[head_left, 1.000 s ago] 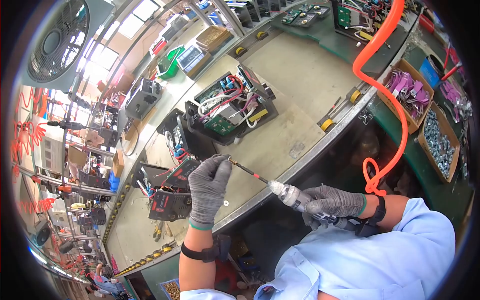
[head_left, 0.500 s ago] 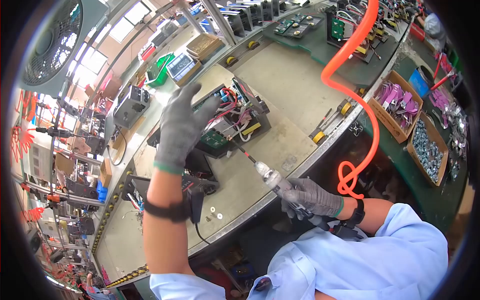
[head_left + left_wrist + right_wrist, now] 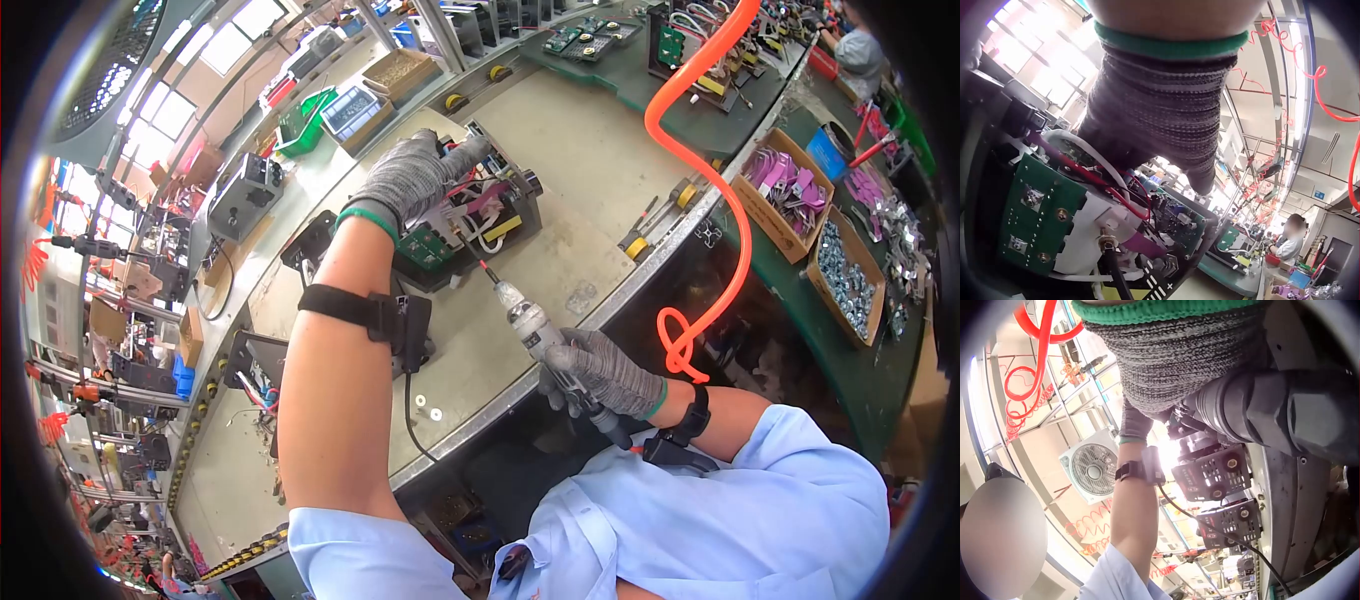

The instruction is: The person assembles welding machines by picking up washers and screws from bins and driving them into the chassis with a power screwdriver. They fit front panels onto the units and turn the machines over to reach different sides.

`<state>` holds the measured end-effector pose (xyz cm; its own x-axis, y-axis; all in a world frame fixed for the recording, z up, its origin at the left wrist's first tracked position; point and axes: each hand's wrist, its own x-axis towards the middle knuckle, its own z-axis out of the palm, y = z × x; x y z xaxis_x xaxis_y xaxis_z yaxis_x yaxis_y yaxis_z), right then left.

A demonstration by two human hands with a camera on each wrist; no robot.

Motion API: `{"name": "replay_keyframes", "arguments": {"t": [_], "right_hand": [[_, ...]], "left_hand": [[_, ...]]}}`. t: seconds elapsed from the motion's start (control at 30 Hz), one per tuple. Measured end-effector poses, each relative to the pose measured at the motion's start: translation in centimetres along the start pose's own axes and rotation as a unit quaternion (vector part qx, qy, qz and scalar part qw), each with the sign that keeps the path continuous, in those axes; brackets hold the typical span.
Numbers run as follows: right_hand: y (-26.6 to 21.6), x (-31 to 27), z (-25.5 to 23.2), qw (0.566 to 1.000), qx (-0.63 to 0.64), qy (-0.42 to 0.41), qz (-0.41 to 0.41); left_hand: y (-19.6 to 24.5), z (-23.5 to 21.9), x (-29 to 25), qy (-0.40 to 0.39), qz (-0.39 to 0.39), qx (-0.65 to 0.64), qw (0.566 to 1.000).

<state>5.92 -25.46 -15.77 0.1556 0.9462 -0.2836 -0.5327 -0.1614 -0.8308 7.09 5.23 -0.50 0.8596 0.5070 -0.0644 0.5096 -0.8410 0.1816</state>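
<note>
As the right hand (image 3: 605,375) grips the power screwdriver (image 3: 530,322), its bit (image 3: 1116,272) at the open electronics unit (image 3: 428,247) on the table (image 3: 480,345), the left hand (image 3: 405,182) lies over that unit, presumably to steady it; whether it grips cannot be told.

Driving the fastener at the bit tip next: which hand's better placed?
Right, likely: the right hand grips the screwdriver, its bit at the brass-coloured fastener on the opened unit. The left hand is over the unit's far side, no tool visible.
</note>
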Motion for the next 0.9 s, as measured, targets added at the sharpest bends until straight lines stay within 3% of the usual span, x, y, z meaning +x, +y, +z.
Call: {"name": "replay_keyframes", "arguments": {"t": [0.9], "right_hand": [[-0.3, -0.2, 0.0, 1.000, -0.008, 0.007, 0.013]], "left_hand": [[0.3, 0.0, 0.0, -0.030, -0.013, -0.027, 0.999]]}}
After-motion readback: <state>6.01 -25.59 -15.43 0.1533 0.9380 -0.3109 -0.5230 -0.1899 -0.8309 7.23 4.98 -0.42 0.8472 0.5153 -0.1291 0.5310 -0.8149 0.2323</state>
